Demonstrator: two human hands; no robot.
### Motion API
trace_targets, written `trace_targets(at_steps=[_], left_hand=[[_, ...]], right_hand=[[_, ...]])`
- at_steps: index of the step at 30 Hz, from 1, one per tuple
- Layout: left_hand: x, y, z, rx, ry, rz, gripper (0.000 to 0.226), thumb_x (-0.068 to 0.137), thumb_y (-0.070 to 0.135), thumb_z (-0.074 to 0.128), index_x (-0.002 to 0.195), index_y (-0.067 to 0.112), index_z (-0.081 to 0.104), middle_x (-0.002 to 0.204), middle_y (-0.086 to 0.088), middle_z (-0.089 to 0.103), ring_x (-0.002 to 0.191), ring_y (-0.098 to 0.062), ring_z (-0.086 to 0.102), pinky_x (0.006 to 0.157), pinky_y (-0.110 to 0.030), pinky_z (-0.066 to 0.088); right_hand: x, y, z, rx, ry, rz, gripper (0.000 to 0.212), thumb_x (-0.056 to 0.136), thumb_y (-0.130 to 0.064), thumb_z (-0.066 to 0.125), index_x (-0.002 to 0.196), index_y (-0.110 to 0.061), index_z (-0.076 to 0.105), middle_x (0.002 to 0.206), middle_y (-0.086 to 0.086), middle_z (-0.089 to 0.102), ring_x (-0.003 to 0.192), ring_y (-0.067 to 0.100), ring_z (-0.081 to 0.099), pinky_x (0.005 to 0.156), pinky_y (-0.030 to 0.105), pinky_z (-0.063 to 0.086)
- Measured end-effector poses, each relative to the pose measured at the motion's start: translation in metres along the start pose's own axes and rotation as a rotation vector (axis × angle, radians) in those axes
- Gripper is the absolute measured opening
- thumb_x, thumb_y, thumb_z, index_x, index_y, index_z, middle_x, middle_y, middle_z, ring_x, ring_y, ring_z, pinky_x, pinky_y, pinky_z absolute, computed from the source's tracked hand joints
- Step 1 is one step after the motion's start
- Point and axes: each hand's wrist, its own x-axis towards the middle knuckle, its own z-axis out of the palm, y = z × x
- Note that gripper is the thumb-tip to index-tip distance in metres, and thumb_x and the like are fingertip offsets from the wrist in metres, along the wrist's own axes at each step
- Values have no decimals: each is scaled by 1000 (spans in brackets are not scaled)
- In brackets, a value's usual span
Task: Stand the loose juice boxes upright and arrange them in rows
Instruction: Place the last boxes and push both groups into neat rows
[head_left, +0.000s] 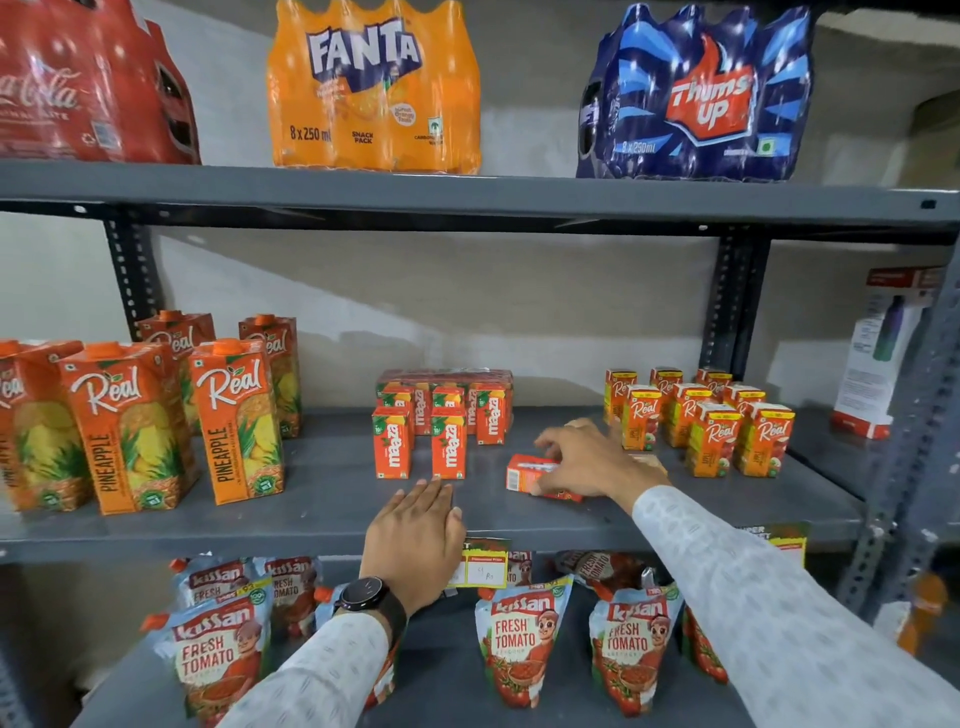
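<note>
Small orange Maaza juice boxes (447, 423) stand upright in short rows at the middle of the grey shelf (322, 499). One loose small box (524, 473) lies flat on its side to their right. My right hand (592, 462) rests over this lying box, fingers curled around it. Another box seems to lie under the hand, mostly hidden. My left hand (415, 535) lies flat at the shelf's front edge, fingers together, holding nothing. Small Real juice boxes (711, 421) stand upright in rows at the right.
Tall Real pineapple cartons (156, 415) stand at the left. Above are Coca-Cola, Fanta (374, 88) and Thums Up packs. Kissan tomato pouches (519, 639) fill the shelf below. A price tag (480, 564) hangs on the front edge. A steel upright (904, 467) stands at right.
</note>
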Motion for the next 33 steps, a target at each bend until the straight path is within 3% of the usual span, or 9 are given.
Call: trace_targets(at_steps=[3, 7, 13, 16, 18, 23, 27, 30, 33], left_hand=[[0, 1, 1, 0, 10, -2, 70, 97, 50, 7, 148, 22, 46, 153, 3, 47, 144, -13, 39, 121, -35, 28], [0, -1, 3, 1, 12, -6, 72, 97, 51, 5, 148, 22, 46, 153, 4, 48, 144, -13, 39, 121, -36, 29], [0, -1, 4, 6, 20, -13, 68, 98, 49, 8, 147, 22, 48, 152, 4, 49, 143, -12, 40, 121, -35, 29], [0, -1, 3, 11, 19, -17, 68, 98, 50, 8, 146, 22, 48, 151, 4, 50, 143, -13, 41, 121, -34, 29], [0, 0, 4, 15, 15, -18, 69, 98, 50, 7, 146, 22, 48, 151, 4, 50, 143, -12, 41, 121, -34, 29], [1, 0, 4, 14, 14, -16, 74, 96, 52, 2, 147, 23, 46, 153, 4, 48, 144, -13, 39, 121, -36, 30], [1, 0, 4, 14, 11, -15, 73, 96, 52, 2, 148, 23, 45, 154, 5, 46, 145, -12, 38, 121, -36, 29], [2, 0, 4, 16, 15, -14, 72, 96, 51, 3, 148, 23, 45, 154, 5, 46, 145, -12, 38, 121, -36, 29], [2, 0, 4, 22, 22, -18, 72, 96, 50, 4, 148, 23, 46, 154, 4, 47, 144, -12, 38, 121, -36, 29]], right_hand=[[0, 1, -8, -100, -108, 84, 94, 68, -80, 68, 142, -24, 53, 147, 7, 50, 144, 30, 28, 115, 62, 19], [1, 8, -11, -140, -232, 98, 79, 69, -76, 72, 125, -22, 65, 138, 7, 52, 141, 30, 28, 112, 61, 22], [8, 9, -21, 143, -59, 20, 61, 61, -67, 85, 105, -36, 58, 116, -6, 62, 116, 19, 52, 102, 49, 38], [10, 0, -27, 407, -13, -3, 59, 67, -46, 92, 115, -35, 59, 113, -9, 65, 101, 10, 61, 90, 36, 52], [10, -8, -27, 466, 11, -28, 64, 72, -31, 93, 125, -33, 57, 115, -9, 63, 99, 9, 61, 77, 25, 50], [10, -28, 0, 633, 112, -47, 72, 87, -11, 76, 148, -34, 45, 135, -1, 60, 114, 12, 59, 79, 25, 55], [8, -36, 35, 766, 237, -6, 68, 95, -11, 69, 150, -39, 39, 138, -1, 57, 114, 14, 61, 81, 33, 62], [6, -38, 56, 889, 295, 59, 79, 93, -17, 73, 153, -44, 28, 135, -2, 59, 103, 6, 64, 66, 18, 57], [5, -42, 66, 828, 397, 98, 92, 81, -44, 84, 152, -39, 25, 135, -4, 58, 111, 9, 60, 82, 25, 53]])
